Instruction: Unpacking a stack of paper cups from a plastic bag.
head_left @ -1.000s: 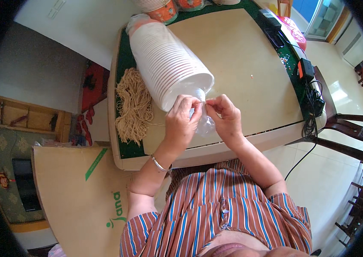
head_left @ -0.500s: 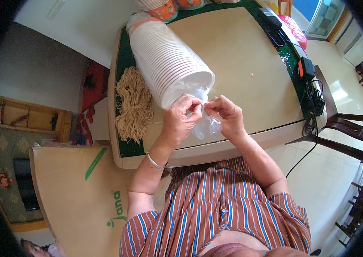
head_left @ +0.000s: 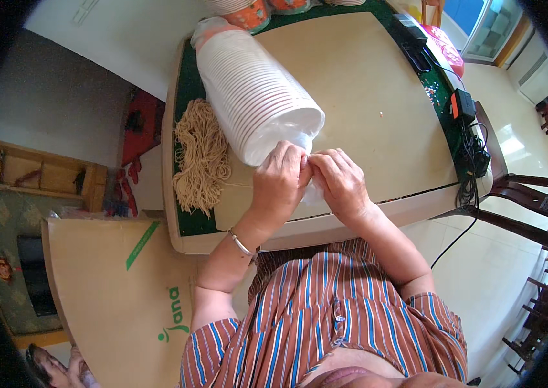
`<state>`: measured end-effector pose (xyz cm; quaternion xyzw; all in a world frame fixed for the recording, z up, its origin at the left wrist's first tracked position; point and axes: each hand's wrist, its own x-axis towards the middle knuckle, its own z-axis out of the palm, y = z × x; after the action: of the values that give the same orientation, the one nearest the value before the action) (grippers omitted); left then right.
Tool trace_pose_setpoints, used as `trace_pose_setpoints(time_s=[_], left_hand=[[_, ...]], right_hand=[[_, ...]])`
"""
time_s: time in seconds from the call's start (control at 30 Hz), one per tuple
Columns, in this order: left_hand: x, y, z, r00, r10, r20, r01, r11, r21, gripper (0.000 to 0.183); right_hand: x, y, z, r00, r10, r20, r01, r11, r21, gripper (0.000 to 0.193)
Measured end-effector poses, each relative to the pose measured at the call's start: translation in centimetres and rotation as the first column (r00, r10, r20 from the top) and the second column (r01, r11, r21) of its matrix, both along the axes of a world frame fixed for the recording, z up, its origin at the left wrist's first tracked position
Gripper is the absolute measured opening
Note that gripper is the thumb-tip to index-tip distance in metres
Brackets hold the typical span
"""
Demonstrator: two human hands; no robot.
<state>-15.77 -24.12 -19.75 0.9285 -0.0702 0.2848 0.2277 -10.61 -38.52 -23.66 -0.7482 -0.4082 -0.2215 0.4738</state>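
A long stack of nested white paper tubs (head_left: 258, 90) lies on its side on the table, wrapped in a clear plastic bag. The bag's gathered end (head_left: 313, 193) hangs from the stack's near, open mouth. My left hand (head_left: 280, 178) and my right hand (head_left: 340, 183) meet just in front of that mouth, their closed fingers pinching the gathered plastic. The backs of the hands hide the fingertips and whatever string or tie may be between them. A bundle of beige string (head_left: 200, 158) lies left of the stack, with one strand trailing toward my left hand.
More tubs with orange sides (head_left: 248, 16) stand at the table's far edge. Power adapters and tangled black cables (head_left: 471, 139) line the right edge. A large cardboard box (head_left: 119, 304) stands at the lower left, near another person (head_left: 57, 368). A dark wooden chair (head_left: 532, 194) is at right.
Both hands have turned knuckles-up and drawn closer together, covering more of the plastic. The person at the lower left has come further into view. The tub stack stays in place.
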Motion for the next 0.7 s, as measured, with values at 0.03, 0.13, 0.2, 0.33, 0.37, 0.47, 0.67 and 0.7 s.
trace_pose_setpoints(time_s=[0.03, 0.13, 0.2, 0.33, 0.37, 0.47, 0.67, 0.7], left_hand=[[0.0, 0.0, 0.1, 1.000, -0.004, -0.004, 0.004, 1.000, 0.023, 0.012], [0.0, 0.0, 0.2, 0.999, -0.004, -0.046, 0.005, 1.000, 0.024, 0.011], [0.2, 0.0, 0.0, 0.998, -0.003, -0.063, 0.004, 1.000, 0.016, 0.011], [0.6, 0.1, -0.8, 0.996, -0.001, -0.094, 0.000, 1.000, -0.009, 0.012], [0.7, 0.2, -1.2, 0.996, 0.000, -0.094, -0.001, 1.000, -0.010, 0.012], [0.9, 0.0, -2.1, 0.999, 0.009, -0.040, -0.010, 1.000, -0.030, 0.013], [0.9, -0.5, -2.5, 0.999, 0.029, 0.029, -0.025, 0.990, -0.136, 0.013], [0.7, -0.5, -2.6, 0.999, 0.033, 0.034, -0.028, 0.988, -0.149, 0.014]], right_hand=[[0.0, -0.1, 0.0, 1.000, 0.003, 0.008, -0.002, 1.000, -0.022, 0.019], [-0.1, -0.2, -0.1, 0.998, -0.003, -0.060, -0.002, 0.996, -0.089, 0.019], [0.0, -0.1, -0.5, 0.998, -0.012, -0.063, 0.005, 0.994, -0.106, 0.019], [0.2, 0.3, -1.5, 0.996, -0.058, -0.062, 0.052, 0.994, -0.095, 0.019], [0.2, 0.4, -1.6, 0.996, -0.058, -0.061, 0.052, 0.994, -0.095, 0.019], [0.2, 0.6, -2.0, 0.991, -0.105, -0.084, 0.101, 0.994, -0.049, 0.019], [0.2, 0.6, -1.8, 0.990, -0.098, -0.102, 0.099, 0.995, 0.000, 0.018], [0.1, 0.6, -2.0, 0.987, -0.066, -0.145, 0.071, 0.997, 0.027, 0.017]])
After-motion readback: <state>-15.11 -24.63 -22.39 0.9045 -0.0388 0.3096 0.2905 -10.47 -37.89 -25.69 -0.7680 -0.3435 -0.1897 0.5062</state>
